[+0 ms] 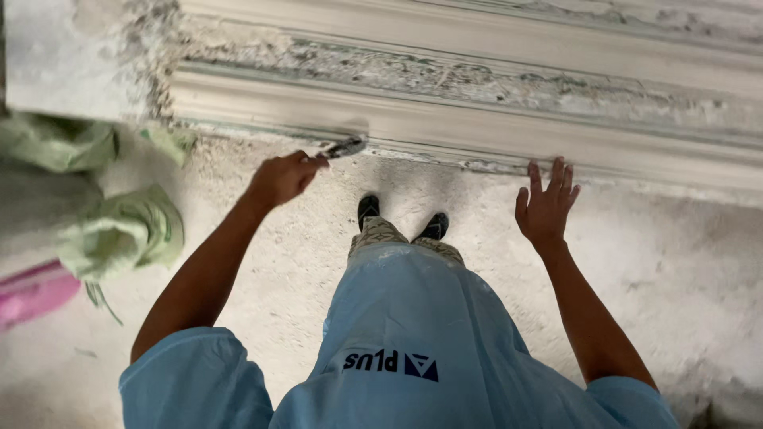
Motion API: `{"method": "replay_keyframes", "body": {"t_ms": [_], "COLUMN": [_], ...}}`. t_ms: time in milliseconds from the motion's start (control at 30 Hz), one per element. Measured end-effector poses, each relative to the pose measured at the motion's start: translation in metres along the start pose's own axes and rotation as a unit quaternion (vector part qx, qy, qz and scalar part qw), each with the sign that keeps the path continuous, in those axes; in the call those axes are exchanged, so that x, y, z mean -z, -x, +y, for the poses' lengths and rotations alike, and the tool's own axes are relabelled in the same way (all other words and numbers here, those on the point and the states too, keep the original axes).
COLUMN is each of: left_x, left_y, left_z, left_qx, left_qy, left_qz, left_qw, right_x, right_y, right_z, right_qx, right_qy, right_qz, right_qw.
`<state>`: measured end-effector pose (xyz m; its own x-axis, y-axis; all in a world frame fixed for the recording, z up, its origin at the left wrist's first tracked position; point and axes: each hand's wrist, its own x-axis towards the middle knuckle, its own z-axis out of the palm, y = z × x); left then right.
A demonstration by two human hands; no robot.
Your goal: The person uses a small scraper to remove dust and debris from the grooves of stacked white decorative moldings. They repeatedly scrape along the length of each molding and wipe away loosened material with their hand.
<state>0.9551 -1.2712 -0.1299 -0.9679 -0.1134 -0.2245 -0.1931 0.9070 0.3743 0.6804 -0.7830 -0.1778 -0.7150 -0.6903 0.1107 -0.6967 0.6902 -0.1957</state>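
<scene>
Down by the dusty grey floor (675, 270), crumpled pale green sacks (119, 234) and a pink object (32, 292), cut off by the frame edge, crowd the left side. The left hand (282, 179) grips a small metal scraper (343, 148), its blurred tip against the long white plaster moulding (477, 131); the right hand (546, 208), fingers spread, hovers near the moulding's lower edge.

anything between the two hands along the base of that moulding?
Head view: no loose object. Between the left hand with its small tool and the open right hand runs bare white moulding; lower, the person's two dark shoes stand on the dusty floor.
</scene>
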Motion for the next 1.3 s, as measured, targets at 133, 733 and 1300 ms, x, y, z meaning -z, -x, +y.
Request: {"method": "replay_keyframes", "body": {"t_ms": [133, 733, 1300], "left_x": [-0.044, -0.013, -0.053], "left_y": [-0.066, -0.073, -0.136], "left_z": [0.087, 0.107, 0.254], "left_qx": [-0.056, -0.173, -0.156], "left_qy": [-0.013, -0.077, -0.013], "left_qz": [-0.059, -0.016, 0.038], "left_qw": [0.997, 0.982, 0.987], "right_x": [0.004, 0.008, 0.030], "right_y": [-0.002, 0.068, 0.136], "right_z": [-0.028, -0.098, -0.097], "right_qx": [-0.067, -0.326, -0.360], "right_qy": [-0.074, -0.281, -0.224], "right_qz": [0.023, 0.048, 0.133], "right_qw": [0.995, 0.901, 0.896]}}
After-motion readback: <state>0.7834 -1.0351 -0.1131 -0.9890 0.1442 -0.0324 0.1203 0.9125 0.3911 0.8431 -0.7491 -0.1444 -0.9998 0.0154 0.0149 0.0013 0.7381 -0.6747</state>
